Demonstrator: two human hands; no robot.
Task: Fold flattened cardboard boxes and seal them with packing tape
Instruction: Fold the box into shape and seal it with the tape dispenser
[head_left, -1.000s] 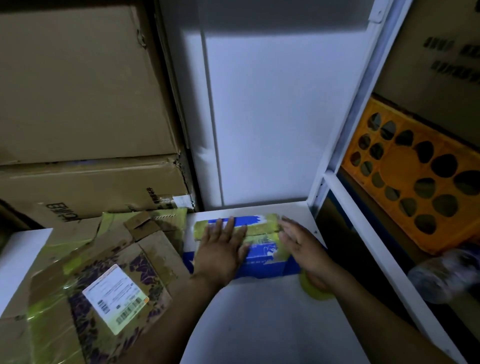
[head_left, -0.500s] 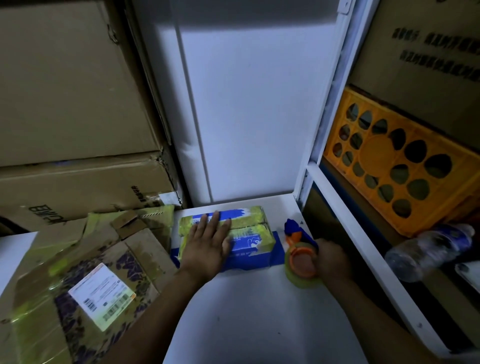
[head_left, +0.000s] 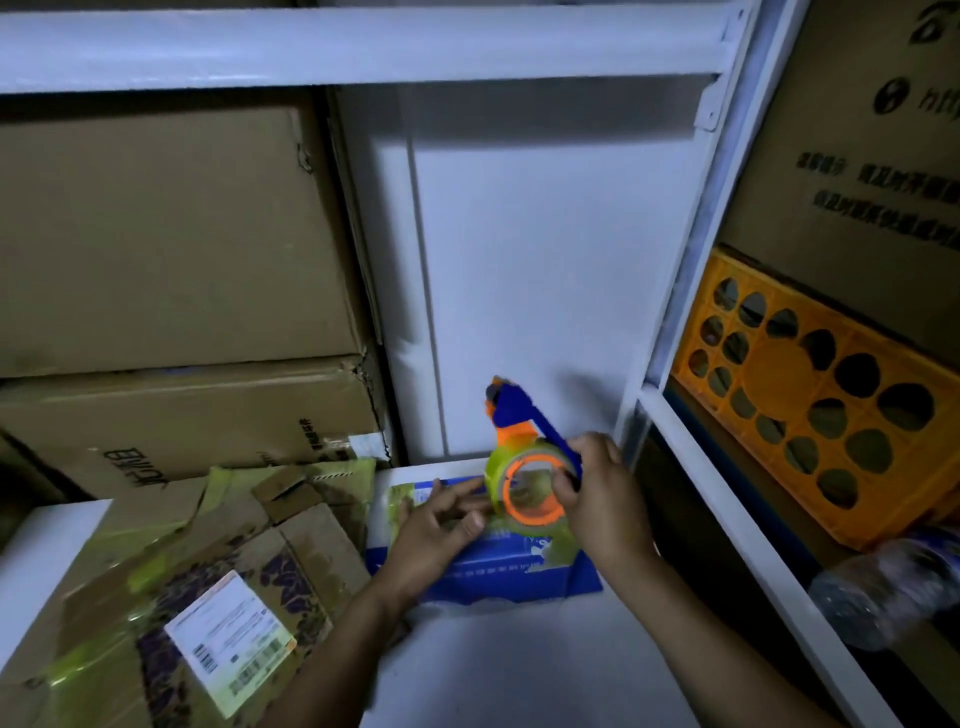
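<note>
Head view: sealing blue box (head_left: 493, 571).
Right hand (head_left: 608, 499): clamped on tape dispenser (head_left: 511, 449).
Left hand (head_left: 436, 530): grip unclear.
Next: probably pulling tape free.

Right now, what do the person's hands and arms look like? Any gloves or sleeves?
No gloves: the left hand and right hand are bare, with no rings or watch that I can see. Both forearms are bare too; no sleeve shows in the picture.
</note>
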